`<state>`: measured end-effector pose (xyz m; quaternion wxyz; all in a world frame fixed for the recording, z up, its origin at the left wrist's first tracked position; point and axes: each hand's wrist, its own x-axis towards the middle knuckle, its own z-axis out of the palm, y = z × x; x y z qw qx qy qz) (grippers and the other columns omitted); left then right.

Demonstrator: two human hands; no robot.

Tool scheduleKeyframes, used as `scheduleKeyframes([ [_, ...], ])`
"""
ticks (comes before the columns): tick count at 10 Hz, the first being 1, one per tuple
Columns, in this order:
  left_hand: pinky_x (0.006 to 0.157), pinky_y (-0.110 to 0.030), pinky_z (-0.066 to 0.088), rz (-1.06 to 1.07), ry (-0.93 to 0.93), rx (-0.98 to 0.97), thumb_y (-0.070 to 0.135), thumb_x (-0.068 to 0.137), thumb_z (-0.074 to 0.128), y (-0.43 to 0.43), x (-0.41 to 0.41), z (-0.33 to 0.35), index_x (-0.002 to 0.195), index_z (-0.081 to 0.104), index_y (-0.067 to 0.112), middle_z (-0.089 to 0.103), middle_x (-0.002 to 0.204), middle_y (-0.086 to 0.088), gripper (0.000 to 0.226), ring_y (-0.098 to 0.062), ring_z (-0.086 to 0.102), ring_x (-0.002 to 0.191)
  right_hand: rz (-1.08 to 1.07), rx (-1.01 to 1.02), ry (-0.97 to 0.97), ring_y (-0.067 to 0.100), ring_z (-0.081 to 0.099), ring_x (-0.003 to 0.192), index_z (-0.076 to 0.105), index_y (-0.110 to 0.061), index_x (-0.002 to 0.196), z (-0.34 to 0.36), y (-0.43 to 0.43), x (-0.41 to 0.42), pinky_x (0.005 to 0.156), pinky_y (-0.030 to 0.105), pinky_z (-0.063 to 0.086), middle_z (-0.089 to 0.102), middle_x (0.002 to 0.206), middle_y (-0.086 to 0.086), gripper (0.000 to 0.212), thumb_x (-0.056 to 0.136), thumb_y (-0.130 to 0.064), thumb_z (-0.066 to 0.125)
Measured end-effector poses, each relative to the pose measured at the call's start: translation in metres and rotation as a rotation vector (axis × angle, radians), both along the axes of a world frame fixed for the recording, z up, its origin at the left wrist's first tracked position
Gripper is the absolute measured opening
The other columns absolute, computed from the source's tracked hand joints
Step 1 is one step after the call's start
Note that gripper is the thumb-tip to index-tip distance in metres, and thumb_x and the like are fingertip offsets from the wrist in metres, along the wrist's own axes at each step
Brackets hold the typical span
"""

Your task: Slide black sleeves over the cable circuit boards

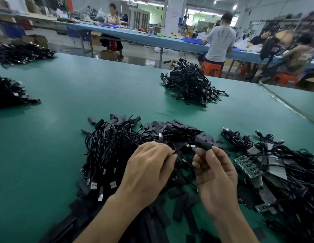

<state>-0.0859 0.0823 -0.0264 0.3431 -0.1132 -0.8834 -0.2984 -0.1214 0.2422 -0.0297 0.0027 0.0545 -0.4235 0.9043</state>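
The right hand (215,174) is pinching a black sleeve (204,146) between thumb and fingers, the sleeve's long axis running sideways toward the left hand (149,171), whose curled fingers are gripping the cable (177,152) just beside it, above the heap of cables (114,146).

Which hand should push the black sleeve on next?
Right. The right hand pinches the black sleeve at its fingertips. The left hand grips the cable, so it likely just holds that steady.

Green table (82,88), seated workers (219,42), orange stool (211,67)
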Motion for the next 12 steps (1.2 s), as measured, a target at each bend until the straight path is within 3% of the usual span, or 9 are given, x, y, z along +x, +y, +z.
scheduleKeyframes([
  [1, 0.056, -0.02, 0.045, 0.049, 0.108, 0.245, 0.029, 0.099, 0.042, -0.003, 0.004, 0.026, 0.078, 0.05, 0.023, 0.057, 0.064, 0.006, 0.024, -0.012, 0.055, 0.056, 0.087, 0.041, 0.012, 0.018, 0.066, 0.066, 0.07, -0.015, 0.11, -0.006, -0.003, 0.003, 0.062, 0.026, 0.056, 0.072, 0.079, 0.015, 0.029, 0.084, -0.021, 0.062],
  [2, 0.039, -0.016, 0.038, 0.168, 0.158, 0.453, 0.037, 0.097, 0.047, -0.018, 0.011, 0.059, 0.072, 0.048, 0.031, 0.054, 0.053, -0.002, 0.026, -0.015, 0.054, 0.045, 0.113, 0.109, 0.035, 0.017, 0.063, 0.06, 0.077, -0.013, 0.092, -0.009, -0.006, 0.003, 0.057, 0.025, 0.053, 0.068, 0.067, 0.013, 0.018, 0.081, -0.02, 0.064],
  [3, 0.052, -0.025, 0.05, 0.357, -0.119, 0.431, 0.052, 0.092, 0.048, -0.05, 0.006, 0.077, 0.074, 0.066, 0.027, 0.065, 0.055, 0.01, 0.036, -0.004, 0.06, 0.048, 0.098, 0.156, 0.035, 0.016, 0.061, 0.057, 0.077, -0.012, 0.08, -0.01, -0.008, 0.003, 0.054, 0.024, 0.051, 0.066, 0.065, 0.013, 0.017, 0.08, -0.017, 0.062],
  [4, 0.077, -0.043, 0.054, 0.54, -0.363, 0.204, 0.05, 0.097, 0.052, -0.069, -0.004, 0.071, 0.093, 0.073, 0.027, 0.07, 0.078, -0.002, 0.032, -0.031, 0.065, 0.081, 0.1, 0.203, 0.043, 0.016, 0.061, 0.059, 0.077, -0.013, 0.078, -0.01, -0.008, 0.005, 0.054, 0.024, 0.05, 0.065, 0.066, 0.012, 0.016, 0.077, -0.022, 0.064],
  [6, 0.078, -0.043, 0.043, 0.614, -0.245, 0.225, 0.027, 0.101, 0.054, -0.079, -0.029, 0.041, 0.099, 0.068, 0.016, 0.047, 0.094, -0.005, 0.018, -0.03, 0.05, 0.08, 0.111, 0.276, 0.065, 0.016, 0.06, 0.059, 0.077, -0.013, 0.075, -0.016, -0.007, 0.004, 0.054, 0.024, 0.048, 0.065, 0.065, 0.011, 0.016, 0.076, -0.023, 0.064],
  [8, 0.087, -0.046, 0.04, 0.568, -0.226, 0.029, 0.04, 0.101, 0.049, -0.066, -0.027, 0.037, 0.111, 0.071, 0.014, 0.045, 0.107, -0.005, 0.036, -0.028, 0.045, 0.101, 0.106, 0.352, 0.083, 0.017, 0.057, 0.059, 0.076, -0.013, 0.075, -0.019, -0.008, 0.002, 0.055, 0.025, 0.048, 0.064, 0.065, 0.011, 0.016, 0.079, -0.028, 0.074],
  [10, 0.06, -0.034, 0.048, 0.173, 0.133, -0.217, 0.026, 0.095, 0.056, -0.018, 0.014, 0.02, 0.082, 0.068, 0.016, 0.063, 0.077, 0.003, 0.02, -0.018, 0.054, 0.069, 0.071, 0.419, 0.138, 0.019, 0.055, 0.058, 0.075, -0.013, 0.075, -0.022, -0.007, 0.002, 0.057, 0.032, 0.044, 0.064, 0.063, 0.011, 0.016, 0.081, -0.027, 0.069],
  [11, 0.043, -0.033, 0.049, -0.043, -0.064, -0.241, 0.03, 0.095, 0.054, -0.008, 0.031, -0.009, 0.082, 0.067, 0.022, 0.064, 0.067, 0.01, 0.019, -0.012, 0.06, 0.055, -0.006, 0.485, 0.269, 0.017, 0.058, 0.063, 0.076, -0.018, 0.082, 0.002, -0.004, 0.007, 0.06, 0.032, 0.045, 0.068, 0.07, 0.008, 0.013, 0.087, -0.026, 0.068],
  [12, 0.051, -0.031, 0.052, -0.035, -0.287, -0.087, 0.035, 0.095, 0.056, -0.012, 0.033, -0.027, 0.087, 0.067, 0.03, 0.067, 0.073, 0.016, 0.014, -0.005, 0.064, 0.064, -0.059, 0.439, 0.567, 0.014, 0.059, 0.073, 0.075, -0.029, 0.095, 0.054, 0.009, 0.017, 0.063, 0.024, 0.049, 0.07, 0.084, 0.0, 0.018, 0.088, -0.043, 0.066],
])
